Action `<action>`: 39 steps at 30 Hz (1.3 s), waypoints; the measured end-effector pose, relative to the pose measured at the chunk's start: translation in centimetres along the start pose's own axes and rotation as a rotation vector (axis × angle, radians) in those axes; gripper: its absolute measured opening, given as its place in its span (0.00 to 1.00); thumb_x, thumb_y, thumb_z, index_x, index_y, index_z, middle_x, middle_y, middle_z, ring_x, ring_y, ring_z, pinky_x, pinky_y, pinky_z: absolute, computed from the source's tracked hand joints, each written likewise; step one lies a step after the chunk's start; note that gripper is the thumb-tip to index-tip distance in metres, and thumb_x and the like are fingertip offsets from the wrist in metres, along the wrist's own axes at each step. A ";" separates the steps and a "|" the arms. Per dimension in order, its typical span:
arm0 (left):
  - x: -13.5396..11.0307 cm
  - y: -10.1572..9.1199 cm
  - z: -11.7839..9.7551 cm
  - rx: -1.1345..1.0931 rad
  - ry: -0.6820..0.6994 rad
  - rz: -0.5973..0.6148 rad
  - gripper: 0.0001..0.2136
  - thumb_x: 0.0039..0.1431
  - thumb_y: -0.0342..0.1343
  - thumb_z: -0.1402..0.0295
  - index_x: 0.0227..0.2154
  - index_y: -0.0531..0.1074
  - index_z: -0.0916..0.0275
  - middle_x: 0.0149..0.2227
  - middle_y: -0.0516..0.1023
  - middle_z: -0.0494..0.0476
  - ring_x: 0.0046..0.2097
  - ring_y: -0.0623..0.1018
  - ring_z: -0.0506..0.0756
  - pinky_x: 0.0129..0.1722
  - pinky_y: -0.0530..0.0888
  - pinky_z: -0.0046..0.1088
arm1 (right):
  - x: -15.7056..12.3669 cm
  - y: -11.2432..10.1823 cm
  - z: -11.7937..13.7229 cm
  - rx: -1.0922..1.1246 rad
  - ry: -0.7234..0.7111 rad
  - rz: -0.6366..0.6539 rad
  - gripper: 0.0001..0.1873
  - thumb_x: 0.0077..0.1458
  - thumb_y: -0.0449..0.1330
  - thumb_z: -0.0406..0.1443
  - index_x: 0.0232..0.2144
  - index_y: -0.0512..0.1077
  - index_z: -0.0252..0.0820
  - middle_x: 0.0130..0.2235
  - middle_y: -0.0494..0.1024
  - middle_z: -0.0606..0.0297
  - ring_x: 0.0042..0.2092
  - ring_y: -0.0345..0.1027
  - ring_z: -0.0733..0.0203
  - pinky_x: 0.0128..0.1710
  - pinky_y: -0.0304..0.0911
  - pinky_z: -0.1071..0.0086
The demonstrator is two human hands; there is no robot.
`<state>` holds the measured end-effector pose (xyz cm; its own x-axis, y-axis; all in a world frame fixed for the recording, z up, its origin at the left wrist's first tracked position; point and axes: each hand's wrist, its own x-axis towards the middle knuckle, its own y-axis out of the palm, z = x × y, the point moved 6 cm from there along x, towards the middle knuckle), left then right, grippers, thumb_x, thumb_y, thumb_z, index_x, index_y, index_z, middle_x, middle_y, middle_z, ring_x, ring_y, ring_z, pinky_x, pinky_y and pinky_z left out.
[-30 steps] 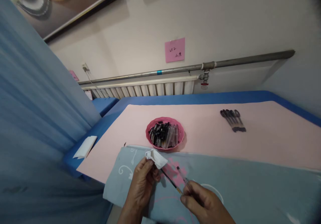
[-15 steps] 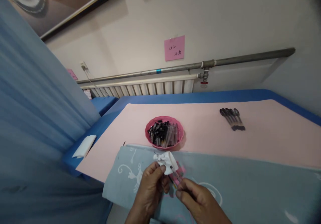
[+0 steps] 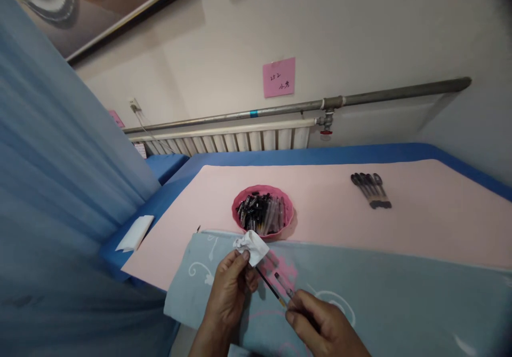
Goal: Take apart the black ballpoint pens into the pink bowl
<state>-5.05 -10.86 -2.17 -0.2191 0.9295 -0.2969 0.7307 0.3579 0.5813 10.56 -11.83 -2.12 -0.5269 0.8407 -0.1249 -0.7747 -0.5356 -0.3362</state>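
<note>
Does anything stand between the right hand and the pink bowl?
Nothing visible does: the right hand and bowl have only cloth lying between them. The tissue in the left hand sits left of that path.

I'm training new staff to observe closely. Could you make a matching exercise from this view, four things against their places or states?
1. White tissue
2. Pink bowl
3. Row of pens
4. Pink note marked 252

A. On the wall, above the pipe
B. Holding pen parts
C. In the left hand's grip
D. Lying toward the right of the pink sheet

Pairs: 1-C, 2-B, 3-D, 4-A
</note>
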 end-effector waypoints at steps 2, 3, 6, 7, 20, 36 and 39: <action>0.1 -0.3 0.0 0.001 0.023 -0.022 0.14 0.45 0.66 0.64 0.25 0.65 0.64 0.18 0.60 0.42 0.19 0.60 0.43 0.18 0.59 0.20 | -0.1 -0.1 -0.1 -0.021 0.001 0.003 0.09 0.51 0.50 0.37 0.21 0.59 0.44 0.20 0.57 0.74 0.24 0.53 0.66 0.25 0.48 0.73; 0.2 -0.5 0.0 0.013 0.038 -0.031 0.15 0.45 0.66 0.63 0.25 0.65 0.64 0.17 0.59 0.42 0.19 0.61 0.43 0.18 0.59 0.20 | -0.2 -0.1 -0.2 -0.035 0.004 0.000 0.09 0.51 0.50 0.37 0.21 0.58 0.44 0.20 0.56 0.74 0.24 0.53 0.66 0.24 0.48 0.73; 0.3 -0.9 0.0 0.064 0.053 -0.043 0.15 0.45 0.65 0.63 0.24 0.64 0.64 0.16 0.59 0.42 0.18 0.61 0.44 0.17 0.59 0.20 | -0.5 -0.4 -0.3 -0.118 -0.018 -0.069 0.10 0.51 0.51 0.38 0.21 0.58 0.44 0.20 0.58 0.73 0.24 0.54 0.66 0.25 0.48 0.73; 0.3 -0.9 0.0 0.076 0.051 -0.046 0.15 0.46 0.65 0.63 0.24 0.64 0.64 0.16 0.60 0.42 0.18 0.61 0.44 0.16 0.58 0.20 | -0.6 -0.5 -0.1 -0.148 -0.038 -0.102 0.10 0.52 0.51 0.38 0.21 0.59 0.44 0.20 0.60 0.72 0.24 0.55 0.65 0.25 0.49 0.72; 0.1 -0.6 -0.9 0.091 0.178 -0.101 0.16 0.46 0.64 0.59 0.23 0.64 0.63 0.16 0.60 0.42 0.17 0.60 0.43 0.16 0.59 0.19 | 0.3 0.7 -1.1 0.245 0.106 -0.022 0.12 0.53 0.52 0.44 0.24 0.62 0.44 0.20 0.58 0.74 0.22 0.51 0.69 0.22 0.50 0.75; 0.3 -1.6 -0.6 0.083 0.189 -0.206 0.18 0.43 0.66 0.58 0.24 0.63 0.62 0.15 0.60 0.41 0.17 0.60 0.43 0.16 0.59 0.19 | -2.0 -0.2 2.4 -0.646 -0.662 -0.311 0.10 0.61 0.45 0.30 0.40 0.65 0.42 0.31 0.74 0.63 0.30 0.70 0.63 0.28 0.63 0.73; 0.2 -1.7 -0.4 0.073 0.173 -0.210 0.18 0.42 0.66 0.58 0.24 0.63 0.62 0.15 0.60 0.40 0.17 0.60 0.43 0.15 0.58 0.19 | -1.9 -0.2 2.5 -0.663 -0.659 -0.338 0.11 0.62 0.43 0.32 0.39 0.65 0.42 0.29 0.74 0.64 0.29 0.70 0.63 0.27 0.63 0.73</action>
<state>-6.62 -11.19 -2.89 -0.4731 0.8393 -0.2678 0.7010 0.5427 0.4626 10.88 -13.52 0.55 -0.5589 0.6207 0.5499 -0.6739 0.0464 -0.7373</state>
